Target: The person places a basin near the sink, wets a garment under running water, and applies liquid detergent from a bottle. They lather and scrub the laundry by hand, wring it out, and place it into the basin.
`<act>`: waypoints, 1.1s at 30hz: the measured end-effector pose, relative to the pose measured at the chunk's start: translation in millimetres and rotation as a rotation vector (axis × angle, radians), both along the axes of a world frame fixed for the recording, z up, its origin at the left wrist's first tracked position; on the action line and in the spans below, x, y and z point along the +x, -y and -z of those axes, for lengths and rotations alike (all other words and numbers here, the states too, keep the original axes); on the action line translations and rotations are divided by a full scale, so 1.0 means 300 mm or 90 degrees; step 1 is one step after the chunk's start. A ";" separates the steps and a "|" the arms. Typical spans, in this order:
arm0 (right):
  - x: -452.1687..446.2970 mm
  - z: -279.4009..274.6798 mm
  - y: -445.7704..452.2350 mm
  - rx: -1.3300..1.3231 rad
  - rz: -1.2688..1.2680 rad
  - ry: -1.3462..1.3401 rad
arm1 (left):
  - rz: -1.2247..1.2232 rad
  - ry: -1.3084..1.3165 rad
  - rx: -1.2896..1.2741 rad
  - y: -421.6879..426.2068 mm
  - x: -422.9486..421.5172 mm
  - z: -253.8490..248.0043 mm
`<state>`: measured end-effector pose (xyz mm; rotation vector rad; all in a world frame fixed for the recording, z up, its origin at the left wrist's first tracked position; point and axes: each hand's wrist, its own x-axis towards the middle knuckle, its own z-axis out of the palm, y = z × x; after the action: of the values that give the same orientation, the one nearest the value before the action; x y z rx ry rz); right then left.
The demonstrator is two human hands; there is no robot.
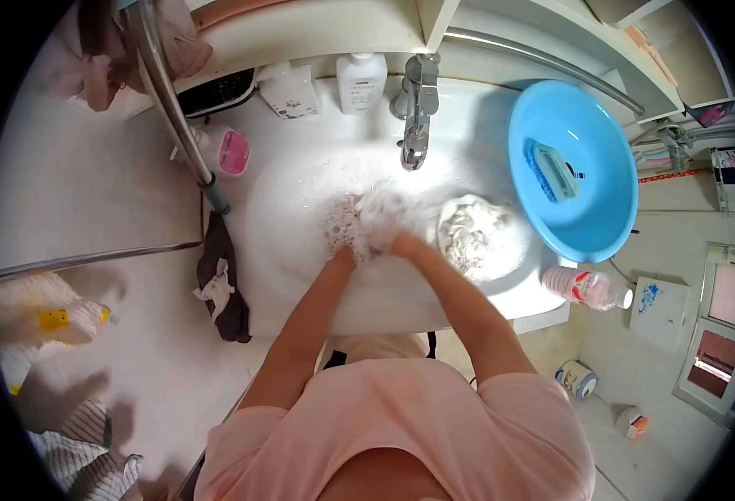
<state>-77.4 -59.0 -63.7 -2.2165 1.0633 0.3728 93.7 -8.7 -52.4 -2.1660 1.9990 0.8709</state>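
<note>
Both of my hands are down in white suds in the sink basin [284, 213]. My left hand [347, 250] is under foam past the wrist, so its fingers do not show. Foam and a pale blur cover the fingers of my right hand [398, 245] too. Something whitish and soapy lies between the hands; I cannot make out what it is. To the right of my right hand, a bunched wet white cloth [472, 234] rests in the basin. The chrome faucet [418, 113] stands beyond the hands.
At the right edge, a blue washbasin [610, 204] holds a scrub brush [555, 171]. Below it lies a clear plastic bottle [586, 287]. A white bottle [361, 83] and a pink-labelled container [227, 152] stand around the sink. Dark cloth [221, 288] hangs at its left edge.
</note>
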 end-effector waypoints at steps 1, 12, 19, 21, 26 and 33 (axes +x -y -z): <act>0.002 0.007 -0.057 -0.018 -0.018 -0.013 | -0.019 -0.037 -0.056 -0.012 0.009 0.121; 0.099 0.266 0.197 0.040 0.027 -0.049 | 0.041 -0.042 0.201 0.150 0.055 0.336; 0.017 0.222 0.393 0.091 0.179 0.041 | -0.135 -0.294 0.110 0.087 0.114 0.093; -0.026 0.155 0.404 0.107 0.175 0.043 | -0.126 -0.271 0.022 0.023 0.114 0.033; 0.040 0.045 0.140 0.062 0.023 0.016 | 0.038 -0.113 0.070 -0.031 -0.037 0.126; 0.102 0.117 -0.123 -0.003 -0.073 -0.051 | 0.080 -0.018 0.133 -0.021 -0.003 0.232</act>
<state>-46.8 -22.1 -98.8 -2.2900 0.9815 0.5136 92.7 -2.3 -121.9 -1.9064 1.9340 1.0445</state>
